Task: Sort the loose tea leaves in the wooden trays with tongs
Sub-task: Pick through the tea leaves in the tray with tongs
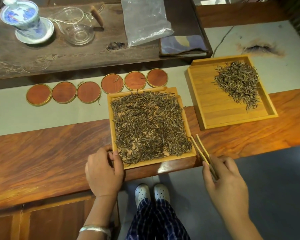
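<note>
**Tea leaves: most of the sorting still ahead**

Tea leaves (151, 127) cover nearly the whole floor of the near tray (189, 118), which sits at the table's front edge, just past 12 o'clock from the person's feet. A second, smaller heap of leaves (237, 84) lies in the far tray (213, 104), at about 2 o'clock from the near one and well apart from it — the heap fills only that tray's upper right part, with bare wood across the rest.

The left hand (103, 172) grips the near tray's 7 o'clock corner, thumb over the rim and fingers curled down the outside edge, which looks like steadying. The right hand (225, 181) pinches the wooden tongs (203, 153) near their back end; the two blades stand slightly apart, tips resting by the near tray's 4 o'clock corner and carrying no leaf that can be seen.

Judging by the two heaps, only a minor share has been moved across — the bulk remains to be picked through. A few stray leaves sit on the round coasters (113, 84) at 11 o'clock from the near tray, and may need gathering too.
</note>
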